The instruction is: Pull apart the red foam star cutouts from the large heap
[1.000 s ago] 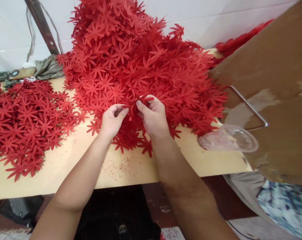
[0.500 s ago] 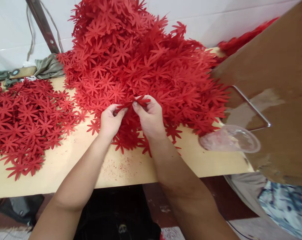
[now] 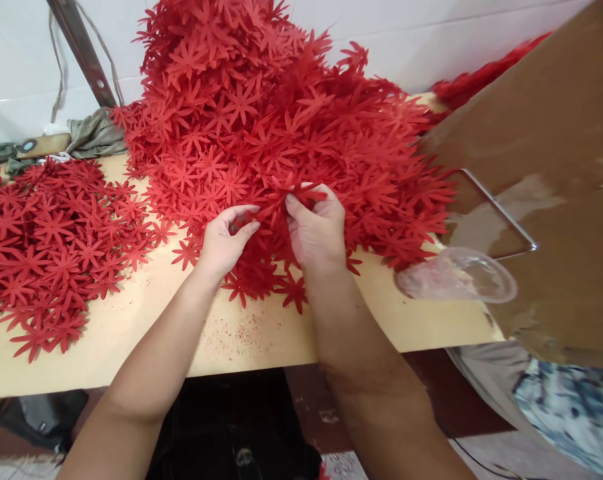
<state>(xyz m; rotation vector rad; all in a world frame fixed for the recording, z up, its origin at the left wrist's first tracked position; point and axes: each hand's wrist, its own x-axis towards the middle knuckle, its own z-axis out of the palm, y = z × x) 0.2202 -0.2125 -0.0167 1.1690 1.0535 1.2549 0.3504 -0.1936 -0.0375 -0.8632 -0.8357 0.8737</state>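
Observation:
A tall heap of red star-shaped flower cut-outs (image 3: 261,113) rises at the back middle of a pale wooden table (image 3: 246,333). My right hand (image 3: 317,227) pinches a red flower cut-out (image 3: 297,193) at the heap's front edge. My left hand (image 3: 224,239) hovers just left of it with curled fingers slightly apart; I cannot tell whether it holds a piece. Both forearms reach in from below.
A flatter spread of red flower cut-outs (image 3: 46,233) covers the table's left side. A brown cardboard sheet (image 3: 546,180) leans at the right over a metal wire frame (image 3: 501,213) and a clear plastic lid (image 3: 456,275). Grey cloth (image 3: 94,133) lies by the white wall.
My right hand has moved right and slightly up with the flower. My left hand has let go of it and now sits apart from the right hand.

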